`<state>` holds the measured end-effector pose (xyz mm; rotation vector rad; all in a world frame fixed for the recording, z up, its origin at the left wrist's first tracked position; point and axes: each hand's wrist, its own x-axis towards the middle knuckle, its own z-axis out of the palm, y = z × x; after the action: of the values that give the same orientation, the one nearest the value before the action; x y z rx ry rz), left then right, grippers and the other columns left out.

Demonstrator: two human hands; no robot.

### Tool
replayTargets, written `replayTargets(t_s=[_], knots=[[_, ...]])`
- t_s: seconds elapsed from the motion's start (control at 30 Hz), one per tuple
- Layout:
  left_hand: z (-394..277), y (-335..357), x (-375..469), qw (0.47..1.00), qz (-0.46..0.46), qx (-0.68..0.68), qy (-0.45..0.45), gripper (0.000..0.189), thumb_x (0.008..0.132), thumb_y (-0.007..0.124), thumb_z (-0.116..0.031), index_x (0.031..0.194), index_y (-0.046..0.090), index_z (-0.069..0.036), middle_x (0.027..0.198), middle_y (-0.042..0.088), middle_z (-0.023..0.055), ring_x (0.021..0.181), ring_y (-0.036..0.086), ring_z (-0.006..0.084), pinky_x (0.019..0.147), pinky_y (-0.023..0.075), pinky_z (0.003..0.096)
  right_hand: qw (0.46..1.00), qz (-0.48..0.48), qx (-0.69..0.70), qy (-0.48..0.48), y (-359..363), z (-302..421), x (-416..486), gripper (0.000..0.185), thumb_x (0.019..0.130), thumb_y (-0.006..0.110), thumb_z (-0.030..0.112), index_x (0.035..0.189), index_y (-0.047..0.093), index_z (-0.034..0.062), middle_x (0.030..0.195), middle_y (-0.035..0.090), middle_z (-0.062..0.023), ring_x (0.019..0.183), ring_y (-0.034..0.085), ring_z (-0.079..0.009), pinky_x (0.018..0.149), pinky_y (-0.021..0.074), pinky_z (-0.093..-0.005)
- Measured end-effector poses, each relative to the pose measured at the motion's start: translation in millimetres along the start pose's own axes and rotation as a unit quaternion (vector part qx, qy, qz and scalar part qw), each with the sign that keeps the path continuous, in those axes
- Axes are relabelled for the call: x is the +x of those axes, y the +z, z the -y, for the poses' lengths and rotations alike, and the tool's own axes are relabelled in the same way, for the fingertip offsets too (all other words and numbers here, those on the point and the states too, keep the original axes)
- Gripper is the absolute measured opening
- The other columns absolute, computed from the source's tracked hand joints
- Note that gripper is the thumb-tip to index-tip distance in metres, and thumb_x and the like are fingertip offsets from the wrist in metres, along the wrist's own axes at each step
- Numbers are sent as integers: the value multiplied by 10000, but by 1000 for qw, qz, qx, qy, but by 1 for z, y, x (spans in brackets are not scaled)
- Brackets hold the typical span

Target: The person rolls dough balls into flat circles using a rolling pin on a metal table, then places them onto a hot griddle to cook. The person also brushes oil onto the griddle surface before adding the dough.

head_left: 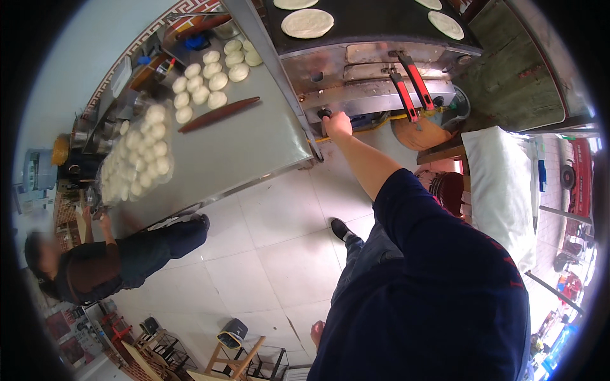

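Observation:
One of my hands, the left (338, 125), reaches out and grips a black control knob (324, 113) low on the front of a steel griddle. My other hand, the right (317, 330), hangs at my side, mostly hidden by my body. Flat rounds of dough (307, 23) lie on the black griddle plate (376, 24). Two red-and-black handles (415, 81) stick out from the griddle's front. On the steel worktable (248, 138) beside it are dough balls (218, 81), a dark wooden rolling pin (219, 114) and more dough balls under clear plastic (147, 152).
A co-worker (95, 266) stands at the worktable's far end. Wooden chairs (233, 357) and a small bin (232, 332) stand on the tiled floor. A white cloth (500, 190) covers something beside me. A yellow hose (376, 125) runs below the griddle.

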<state>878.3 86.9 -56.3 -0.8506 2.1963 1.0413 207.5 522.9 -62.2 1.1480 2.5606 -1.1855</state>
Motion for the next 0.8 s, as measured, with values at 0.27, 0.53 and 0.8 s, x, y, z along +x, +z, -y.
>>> replayTargets(t_s=[0.27, 0.53, 0.8], knots=[[-9, 7, 10, 978, -22, -186, -96, 461, 1067, 715, -326, 1227, 729, 107, 1073, 799, 203, 954, 791, 263, 880, 651, 402, 999, 19, 11, -47, 13, -39, 16, 296, 927, 806, 306, 1084, 879, 66, 1106, 848, -208, 1071, 819, -391, 1002, 643, -488], [-51, -22, 61, 978, 178, 106, 11, 433, 1086, 635, -413, 1052, 741, 6, 938, 758, 155, 829, 711, 222, 783, 596, 423, 992, 79, -47, 82, -78, -186, -3, 288, 939, 755, 267, 1081, 854, 37, 1025, 846, -214, 1015, 832, -381, 924, 666, -468], [-267, -77, 147, 951, 125, 232, 164, 425, 1088, 629, -408, 1027, 729, 1, 916, 744, 148, 821, 695, 217, 775, 583, 423, 988, -46, 66, 132, -248, -275, 45, 382, 984, 780, 295, 1263, 815, 36, 1301, 805, -233, 1231, 765, -426, 1059, 621, -521]])
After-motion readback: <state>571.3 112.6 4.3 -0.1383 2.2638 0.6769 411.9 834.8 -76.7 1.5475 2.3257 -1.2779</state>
